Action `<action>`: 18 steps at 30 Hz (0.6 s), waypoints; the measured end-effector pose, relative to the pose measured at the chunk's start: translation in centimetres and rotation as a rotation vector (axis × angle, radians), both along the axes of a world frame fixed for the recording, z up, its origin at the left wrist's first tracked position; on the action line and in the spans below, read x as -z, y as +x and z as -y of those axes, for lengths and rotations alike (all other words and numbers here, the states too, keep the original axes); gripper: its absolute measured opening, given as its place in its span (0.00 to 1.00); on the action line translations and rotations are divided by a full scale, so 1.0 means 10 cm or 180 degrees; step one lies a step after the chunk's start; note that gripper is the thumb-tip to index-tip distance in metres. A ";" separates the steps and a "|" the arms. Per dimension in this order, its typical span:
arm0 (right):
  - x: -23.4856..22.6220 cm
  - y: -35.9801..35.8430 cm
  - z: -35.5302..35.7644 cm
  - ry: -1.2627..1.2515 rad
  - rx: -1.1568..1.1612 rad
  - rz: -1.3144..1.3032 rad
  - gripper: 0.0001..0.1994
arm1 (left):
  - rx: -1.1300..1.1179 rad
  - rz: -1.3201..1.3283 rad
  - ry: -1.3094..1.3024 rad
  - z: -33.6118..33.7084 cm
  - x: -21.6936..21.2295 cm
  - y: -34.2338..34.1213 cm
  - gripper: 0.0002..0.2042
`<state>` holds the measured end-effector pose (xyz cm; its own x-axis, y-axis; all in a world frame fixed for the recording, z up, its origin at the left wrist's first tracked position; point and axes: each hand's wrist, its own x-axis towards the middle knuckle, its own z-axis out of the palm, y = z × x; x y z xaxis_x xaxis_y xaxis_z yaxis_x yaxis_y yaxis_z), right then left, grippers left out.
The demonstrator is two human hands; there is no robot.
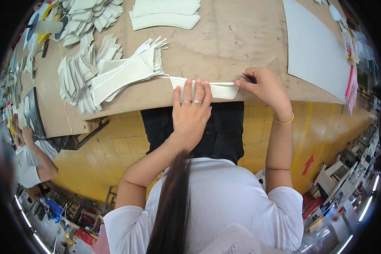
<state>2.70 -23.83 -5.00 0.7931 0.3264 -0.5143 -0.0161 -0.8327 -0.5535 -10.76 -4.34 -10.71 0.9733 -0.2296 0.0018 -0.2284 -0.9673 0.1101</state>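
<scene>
A narrow white collar-shaped fabric piece point(224, 91) lies along the table's near edge. My left hand point(191, 108) rests flat on its left part, fingers stretched out and slightly apart. At the right end of the piece, my right hand point(264, 86) is closed, its thumb at the corner of the fabric. A small dark tool point(248, 78) shows between its fingers; its exact kind is partly hidden. Just left of my left hand is a fanned stack of similar white pieces point(129, 78), a thin strip running from it toward the piece under my hand.
More white pieces point(86, 15) are heaped at the far left, with a neat stack point(165, 15) at the far middle. A large pale sheet point(315, 55) covers the table's right side. A thread cone point(48, 27) stands far left. Another person point(34, 163) works at the left.
</scene>
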 end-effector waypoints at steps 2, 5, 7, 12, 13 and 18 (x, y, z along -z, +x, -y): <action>-0.07 0.00 0.04 -0.0103 0.0084 -0.0004 0.17 | 0.0014 -0.0058 0.0009 -0.01 0.00 0.00 0.36; 0.12 -0.06 0.13 0.0042 0.0084 0.0200 0.17 | 0.0030 -0.0045 -0.0031 -0.02 -0.01 -0.01 0.36; 0.20 -0.09 0.17 0.0112 0.0228 0.0195 0.17 | 0.0046 -0.0045 -0.0019 -0.01 -0.02 0.01 0.35; 0.30 -0.13 0.20 0.0223 0.0317 0.0272 0.16 | 0.0071 -0.0063 -0.0023 -0.01 -0.04 0.00 0.36; 0.29 -0.12 0.19 0.0192 0.0305 0.0255 0.16 | 0.0059 -0.0056 -0.0041 0.00 -0.04 0.00 0.36; 0.24 -0.10 0.15 0.0153 0.0343 0.0114 0.19 | -0.0008 -0.0220 -0.0088 0.08 -0.09 0.03 0.37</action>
